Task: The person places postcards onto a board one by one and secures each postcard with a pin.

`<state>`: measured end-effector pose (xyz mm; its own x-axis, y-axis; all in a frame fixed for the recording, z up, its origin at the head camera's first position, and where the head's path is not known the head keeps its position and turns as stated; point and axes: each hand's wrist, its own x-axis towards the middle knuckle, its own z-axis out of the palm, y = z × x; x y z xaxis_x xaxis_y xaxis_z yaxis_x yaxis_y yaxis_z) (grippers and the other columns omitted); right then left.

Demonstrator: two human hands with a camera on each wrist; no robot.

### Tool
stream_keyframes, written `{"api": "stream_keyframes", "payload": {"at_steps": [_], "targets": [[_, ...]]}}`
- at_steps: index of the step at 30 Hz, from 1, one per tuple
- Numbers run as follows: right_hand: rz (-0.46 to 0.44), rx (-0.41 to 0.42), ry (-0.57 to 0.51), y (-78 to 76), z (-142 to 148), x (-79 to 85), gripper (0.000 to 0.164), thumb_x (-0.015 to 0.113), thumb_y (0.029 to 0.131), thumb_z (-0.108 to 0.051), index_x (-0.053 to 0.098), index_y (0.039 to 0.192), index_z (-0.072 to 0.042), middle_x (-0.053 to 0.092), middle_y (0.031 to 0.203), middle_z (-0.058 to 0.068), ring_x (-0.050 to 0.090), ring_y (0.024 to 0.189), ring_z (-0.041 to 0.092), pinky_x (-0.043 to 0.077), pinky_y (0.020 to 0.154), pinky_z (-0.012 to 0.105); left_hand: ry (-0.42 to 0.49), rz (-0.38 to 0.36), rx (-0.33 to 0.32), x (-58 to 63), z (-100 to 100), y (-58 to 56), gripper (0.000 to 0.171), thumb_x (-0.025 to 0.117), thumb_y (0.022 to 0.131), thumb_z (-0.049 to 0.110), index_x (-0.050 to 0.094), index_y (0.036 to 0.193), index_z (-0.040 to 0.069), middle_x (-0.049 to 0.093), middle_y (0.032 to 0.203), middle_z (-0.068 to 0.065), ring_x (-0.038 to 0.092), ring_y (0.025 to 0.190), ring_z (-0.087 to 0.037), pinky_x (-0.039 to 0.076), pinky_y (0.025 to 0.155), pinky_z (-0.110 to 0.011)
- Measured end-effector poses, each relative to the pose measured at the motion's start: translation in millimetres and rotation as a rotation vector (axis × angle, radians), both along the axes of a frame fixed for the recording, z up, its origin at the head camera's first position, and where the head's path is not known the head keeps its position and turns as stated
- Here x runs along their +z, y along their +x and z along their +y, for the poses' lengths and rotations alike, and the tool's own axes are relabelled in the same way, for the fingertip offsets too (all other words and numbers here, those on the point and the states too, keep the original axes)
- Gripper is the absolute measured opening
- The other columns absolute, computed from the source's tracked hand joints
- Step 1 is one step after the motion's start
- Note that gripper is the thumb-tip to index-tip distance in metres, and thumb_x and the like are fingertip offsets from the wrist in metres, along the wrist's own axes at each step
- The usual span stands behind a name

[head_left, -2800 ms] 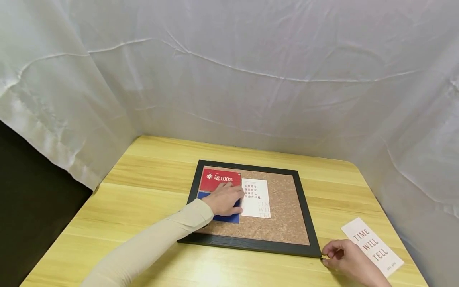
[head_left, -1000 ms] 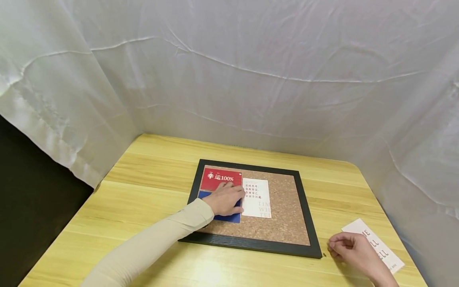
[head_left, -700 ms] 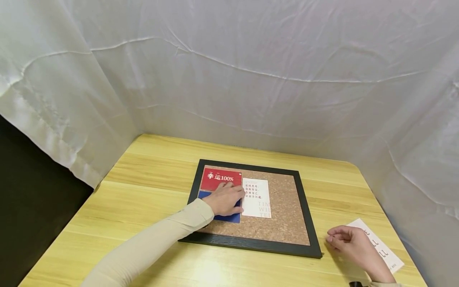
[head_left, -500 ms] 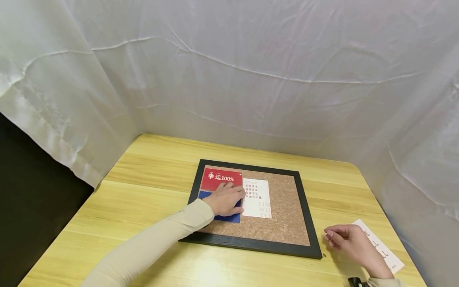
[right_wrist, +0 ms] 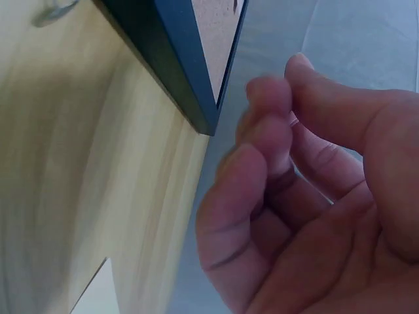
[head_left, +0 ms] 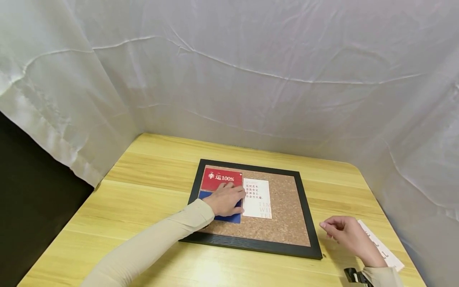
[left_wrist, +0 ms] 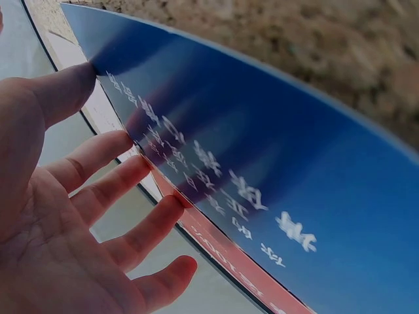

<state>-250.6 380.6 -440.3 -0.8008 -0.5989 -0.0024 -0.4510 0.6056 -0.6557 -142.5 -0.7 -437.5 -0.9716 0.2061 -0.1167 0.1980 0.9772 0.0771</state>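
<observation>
My left hand (head_left: 226, 200) rests with spread fingers over a blue card (head_left: 231, 218), which lies below a red card (head_left: 218, 179) on a black-framed cork board (head_left: 287, 207). The left wrist view shows those fingertips at the edge of the blue card, which has white lettering. A white printed card (head_left: 257, 199) sits beside the fingers. My right hand (head_left: 346, 235) hovers off the board's near right corner, thumb tip against the index finger and the other fingers curled. In the right wrist view I cannot tell whether something small is pinched there.
Partly behind the right wrist, another white card (head_left: 389, 253) lies on the wooden table (head_left: 150, 191). By the frame's corner is a small dark object (head_left: 324, 255). A shiny metallic piece (right_wrist: 55, 12) appears near the frame. Pale curtains (head_left: 251, 79) hang behind the table.
My right hand has left the small dark object at the frame's corner, rising and moving away, and now covers part of the loose white card. The left hand stays in place.
</observation>
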Motion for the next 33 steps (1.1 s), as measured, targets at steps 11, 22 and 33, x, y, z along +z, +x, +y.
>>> {"api": "stream_keyframes", "payload": {"at_steps": [11,22,33], "targets": [[-0.065,-0.003,0.058,-9.3,-13.2,10.9,0.024,0.068,0.100,-0.014,0.076,0.115,0.004,0.078,0.106,0.018,0.070,0.076,0.014,0.056,0.064,0.025,-0.011,-0.001,0.000,-0.7,0.3,-0.1,0.044,0.065,0.100,0.049,0.063,0.134,0.021,0.059,0.148,0.001,0.054,0.130,-0.026,0.045,0.112,-0.053],[-0.067,-0.038,-0.012,-15.7,-23.5,19.1,0.024,0.076,0.094,-0.014,0.076,0.110,0.004,0.079,0.100,0.015,0.071,0.077,0.007,0.055,0.067,0.023,0.000,-0.014,0.009,1.5,0.7,0.8,0.044,0.065,0.100,0.048,0.063,0.135,0.020,0.058,0.149,0.001,0.053,0.131,-0.026,0.044,0.113,-0.054],[0.045,-0.061,0.009,-22.4,-34.4,24.3,0.022,0.071,0.098,-0.015,0.078,0.112,0.000,0.079,0.104,0.016,0.070,0.081,0.006,0.053,0.068,0.022,-0.001,-0.010,0.010,1.0,0.9,1.1,0.045,0.065,0.100,0.048,0.063,0.135,0.020,0.059,0.148,0.001,0.053,0.130,-0.026,0.044,0.113,-0.053]]}}
